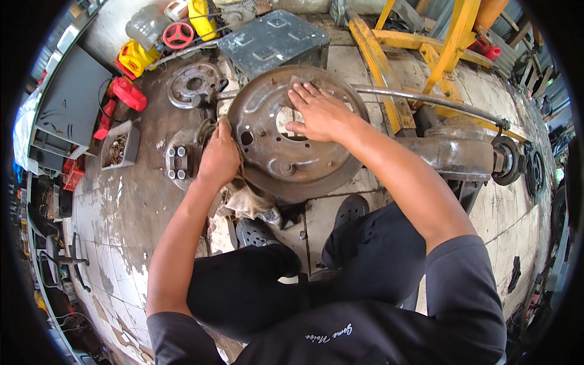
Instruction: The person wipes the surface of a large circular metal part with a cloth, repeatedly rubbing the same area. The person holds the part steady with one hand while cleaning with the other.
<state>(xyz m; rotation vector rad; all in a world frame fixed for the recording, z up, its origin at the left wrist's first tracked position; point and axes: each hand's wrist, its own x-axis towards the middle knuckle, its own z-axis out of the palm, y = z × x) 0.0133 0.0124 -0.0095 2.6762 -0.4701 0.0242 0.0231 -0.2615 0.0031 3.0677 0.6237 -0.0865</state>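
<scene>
A large round brake backing plate (pixel 322 164), brown metal with several holes and a big centre opening, stands in front of me. My right hand (pixel 319 112) lies flat on its upper right face, fingers stretched out. A small brownish scrap (pixel 298 81), like cloth or sandpaper, shows under the fingertips. At the plate's left edge my left hand (pixel 220 155) is closed around a beige rag (pixel 246 198), which hangs down below the plate. Beside that hand sits a bolted metal hub or flange (pixel 179 163), partly hidden behind the wrist.
A dark metal box (pixel 274 45) stands behind the plate. A round metal part (pixel 194 85) lies on the floor to its left. A long rod (pixel 426 97) runs right, past a yellow steel frame (pixel 380 67) and above an axle housing (pixel 447 152). A grey bin (pixel 120 146) stands left.
</scene>
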